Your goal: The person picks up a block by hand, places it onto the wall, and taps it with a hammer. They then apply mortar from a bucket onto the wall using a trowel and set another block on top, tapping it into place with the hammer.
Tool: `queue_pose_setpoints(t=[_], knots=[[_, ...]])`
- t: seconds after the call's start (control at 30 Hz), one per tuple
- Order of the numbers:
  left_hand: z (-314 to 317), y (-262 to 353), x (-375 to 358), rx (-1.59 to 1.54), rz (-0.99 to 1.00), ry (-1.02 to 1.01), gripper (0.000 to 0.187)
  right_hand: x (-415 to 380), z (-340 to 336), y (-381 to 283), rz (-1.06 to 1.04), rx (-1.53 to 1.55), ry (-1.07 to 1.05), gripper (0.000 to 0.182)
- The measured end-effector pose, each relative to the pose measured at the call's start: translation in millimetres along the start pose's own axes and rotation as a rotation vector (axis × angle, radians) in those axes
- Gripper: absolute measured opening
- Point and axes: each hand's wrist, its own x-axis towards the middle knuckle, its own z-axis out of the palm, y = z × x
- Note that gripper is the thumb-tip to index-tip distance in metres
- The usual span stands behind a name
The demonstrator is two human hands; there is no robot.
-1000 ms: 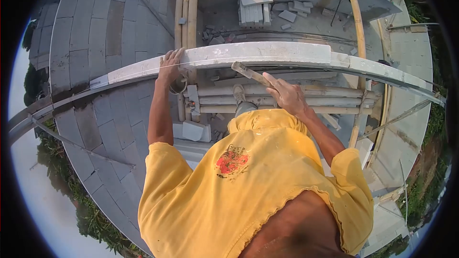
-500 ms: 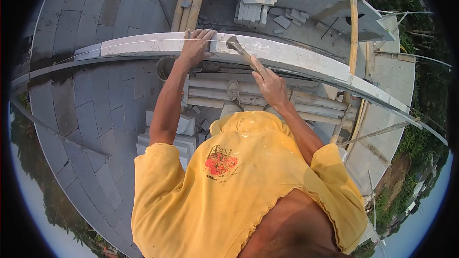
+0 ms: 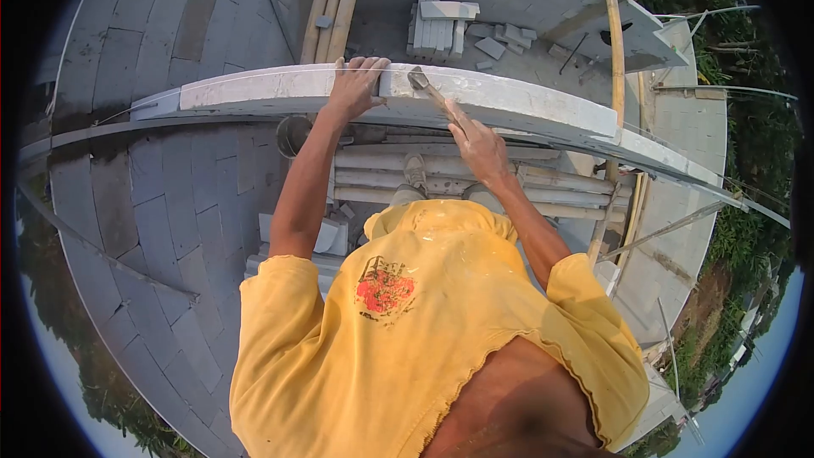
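Note:
My left hand (image 3: 356,87) lies over the top of a long white block (image 3: 254,87), its fingers at the far edge and the thumb on the near side. It is close to the joint with a second white block (image 3: 526,100) on the right. In my right hand (image 3: 482,151) is the handle of a hammer (image 3: 437,97). The hammer's head is at the top of the right block, close to the joint; contact is hard to tell. A thin white string (image 3: 229,78) runs along the row of blocks and passes by my left hand.
Below the wall are a dark bucket (image 3: 294,134), pale poles (image 3: 373,179) and stacked blocks (image 3: 331,236). Bamboo poles stand at the back (image 3: 341,8) and right (image 3: 614,42). Beyond the wall lies a pile of blocks (image 3: 437,30) on a lower floor.
The view has tilted a little, so the wall sits slightly lower in the picture. My left hand and the hammer keep nearly the same places along the blocks.

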Motion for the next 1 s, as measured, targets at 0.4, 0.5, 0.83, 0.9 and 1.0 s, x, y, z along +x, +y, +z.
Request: queue_pose_setpoints(t=[0.4, 0.5, 0.83, 0.9, 1.0], knots=[[0.3, 6.2, -9.5, -0.010, -0.013, -0.042, 0.092, -38.2, 18.4, -5.8, 0.441, 0.987, 0.052, 0.061], [-1.6, 6.0, -9.4, -0.011, -0.005, -0.044, 0.093, -35.4, 42.6, -8.7, 0.326, 0.750, 0.045, 0.060], [1.7, 4.8, -9.6, -0.028, 0.003, -0.022, 0.092, -45.8, 53.5, -15.7, 0.527, 0.854, 0.027, 0.066], [0.7, 8.0, -11.3, -0.021, -0.004, -0.052, 0.092, -40.9, 64.2, -7.8, 0.419, 0.732, -0.042, 0.065], [0.9, 8.8, -12.1, -0.011, -0.001, -0.052, 0.092, -43.8, 73.6, -15.7, 0.336, 0.774, 0.055, 0.061]])
